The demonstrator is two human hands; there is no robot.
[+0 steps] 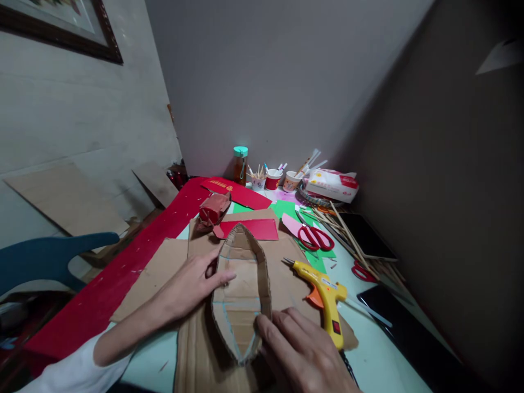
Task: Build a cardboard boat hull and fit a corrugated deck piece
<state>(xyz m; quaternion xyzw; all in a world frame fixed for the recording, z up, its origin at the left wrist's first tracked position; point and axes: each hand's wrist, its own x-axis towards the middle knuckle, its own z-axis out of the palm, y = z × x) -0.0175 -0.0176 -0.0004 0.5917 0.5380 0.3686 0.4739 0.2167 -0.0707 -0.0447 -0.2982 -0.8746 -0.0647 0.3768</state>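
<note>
A boat-shaped cardboard shell (pixel 241 273) with low upright walls and blue lines inside sits in front of me, pointed at both ends. My left hand (pixel 204 278) grips its left wall, thumb over the rim and fingers outside. With the thumb inside and the other fingers outside, my right hand (pixel 297 341) pinches the right wall near the close end. Under the shell lies a larger cardboard sheet (pixel 196 349). Just right of it rests a yellow hot glue gun (pixel 323 289) with an orange trigger and a glue stick at its back.
Red-handled scissors (pixel 315 237) lie on green and pink paper. Further back stand paper cups (pixel 273 179) with pens and sticks, a bottle (pixel 240 164) and a tissue pack (pixel 332 185). A black phone (pixel 401 322) and wooden sticks (pixel 347 229) are at right, a blue chair (pixel 53 262) at left.
</note>
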